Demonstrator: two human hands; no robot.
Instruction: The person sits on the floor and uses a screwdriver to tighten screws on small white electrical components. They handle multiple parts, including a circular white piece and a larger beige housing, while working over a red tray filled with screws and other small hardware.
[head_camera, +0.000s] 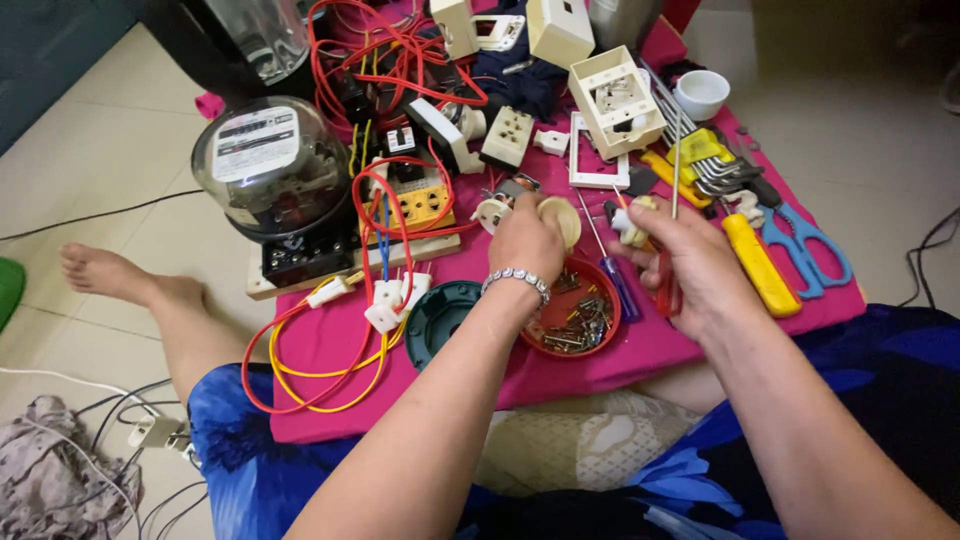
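Observation:
My left hand (527, 240) is closed around a round cream plastic part (562, 220), held above a red dish of screws (577, 310). A beaded bracelet (517, 280) circles that wrist. My right hand (690, 255) grips a red-handled screwdriver (670, 215), its thin shaft pointing up, along with a small white and cream fitting (628, 228) at the fingertips. The two hands are close together over a pink cloth (640, 350).
On the cloth lie a glass-domed electric meter (270, 165), red and yellow wires (300, 370), white sockets and switch boxes (615, 100), a blue screwdriver (618, 280), a yellow-handled tool (760, 265), blue scissors (810, 250), hex keys (725, 175), a white cup (702, 92), a dark green round cover (435, 320).

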